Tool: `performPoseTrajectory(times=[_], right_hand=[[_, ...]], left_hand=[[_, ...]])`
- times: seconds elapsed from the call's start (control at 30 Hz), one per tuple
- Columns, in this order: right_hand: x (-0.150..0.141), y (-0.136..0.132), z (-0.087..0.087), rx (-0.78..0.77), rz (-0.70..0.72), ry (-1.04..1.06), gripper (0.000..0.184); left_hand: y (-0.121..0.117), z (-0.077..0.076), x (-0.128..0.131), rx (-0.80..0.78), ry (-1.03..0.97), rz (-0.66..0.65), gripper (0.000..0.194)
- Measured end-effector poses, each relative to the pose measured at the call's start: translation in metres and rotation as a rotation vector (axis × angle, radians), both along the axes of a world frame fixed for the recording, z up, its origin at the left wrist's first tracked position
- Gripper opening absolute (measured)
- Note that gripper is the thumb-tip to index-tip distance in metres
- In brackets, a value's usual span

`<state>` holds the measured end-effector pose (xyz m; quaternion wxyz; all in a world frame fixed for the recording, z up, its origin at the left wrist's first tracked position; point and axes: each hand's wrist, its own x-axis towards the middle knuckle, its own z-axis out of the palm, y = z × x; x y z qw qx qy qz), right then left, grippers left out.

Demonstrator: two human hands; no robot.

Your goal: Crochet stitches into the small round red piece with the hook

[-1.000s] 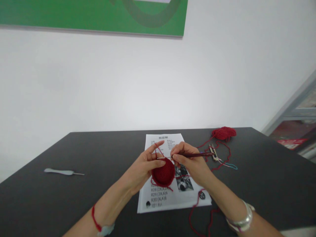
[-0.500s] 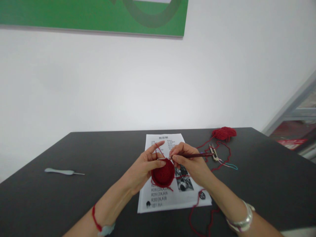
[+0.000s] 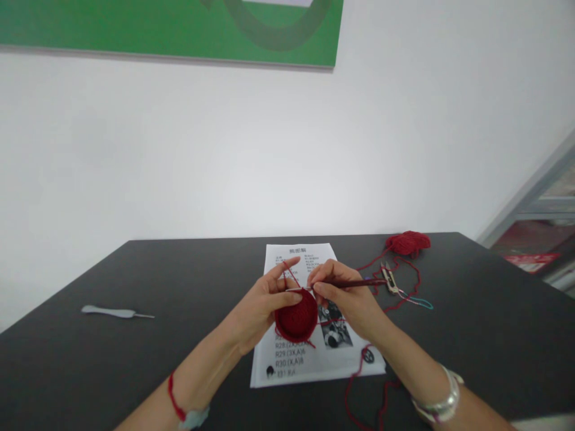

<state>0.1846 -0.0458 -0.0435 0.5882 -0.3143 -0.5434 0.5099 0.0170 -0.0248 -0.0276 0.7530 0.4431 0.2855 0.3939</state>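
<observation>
My left hand [image 3: 262, 304] pinches the rim of a round dark red crochet piece [image 3: 297, 316], with a strand of red yarn running over its raised index finger. In my right hand [image 3: 348, 297] I grip a dark crochet hook [image 3: 354, 283] like a pencil, its tip at the top edge of the piece. Both hands hover above a printed pattern sheet [image 3: 309, 353] lying on the black table [image 3: 135, 347]. The yarn trails off to a red yarn ball [image 3: 408, 242] at the far right.
Small thread snips [image 3: 389, 276] and a bit of teal thread [image 3: 420, 301] lie right of the sheet. A grey-handled crochet hook [image 3: 114, 312] rests far left on the table. A white wall with a green panel stands behind; shelving shows at the right edge.
Almost nothing differs: my right hand and the hook have nudged slightly left toward the crochet piece. My left hand holds still.
</observation>
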Motion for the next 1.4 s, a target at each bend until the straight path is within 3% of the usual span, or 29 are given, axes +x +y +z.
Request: performPoseTrajectory(times=[0.9,1.4], right_hand=[[-0.0024,0.001,-0.0057,-0.028,-0.005,0.03,0.02],[-0.0053,0.0017,-0.0071,-0.07,0.007,0.134,0.02]], left_hand=[[-0.0002,-0.0031,-0.0017,-0.011,0.038,-0.001,0.08],[0.0002,-0.0018,0.0016,0.132,0.056,0.119,0.07]])
